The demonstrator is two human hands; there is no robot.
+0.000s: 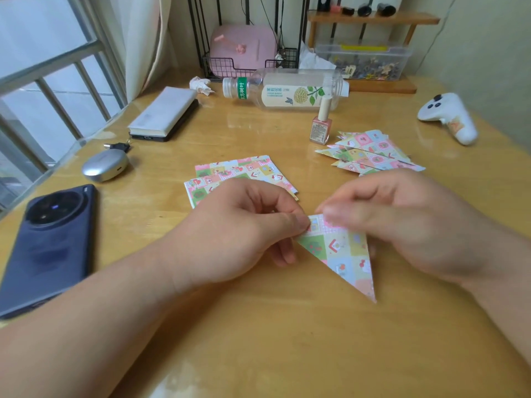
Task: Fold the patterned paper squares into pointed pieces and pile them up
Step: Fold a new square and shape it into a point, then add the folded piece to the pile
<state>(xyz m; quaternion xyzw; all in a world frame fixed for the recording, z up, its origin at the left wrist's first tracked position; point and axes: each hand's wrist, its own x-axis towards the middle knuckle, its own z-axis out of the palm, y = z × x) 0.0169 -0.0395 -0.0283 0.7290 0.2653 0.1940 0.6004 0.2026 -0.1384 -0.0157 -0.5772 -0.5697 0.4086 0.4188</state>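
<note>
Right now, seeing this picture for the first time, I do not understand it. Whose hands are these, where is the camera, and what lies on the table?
No machine here: a person works with two bare hands. The picture comes from a camera worn on the head, looking forward and down. The left hand pinches a corner of a pointed, folded piece of patterned paper. The blurred right hand meets its upper edge, grip unclear. On the yellow wooden table lie a stack of flat patterned paper squares, a pile of finished pointed pieces, a dark blue phone and a clear plastic bottle on its side.
</note>
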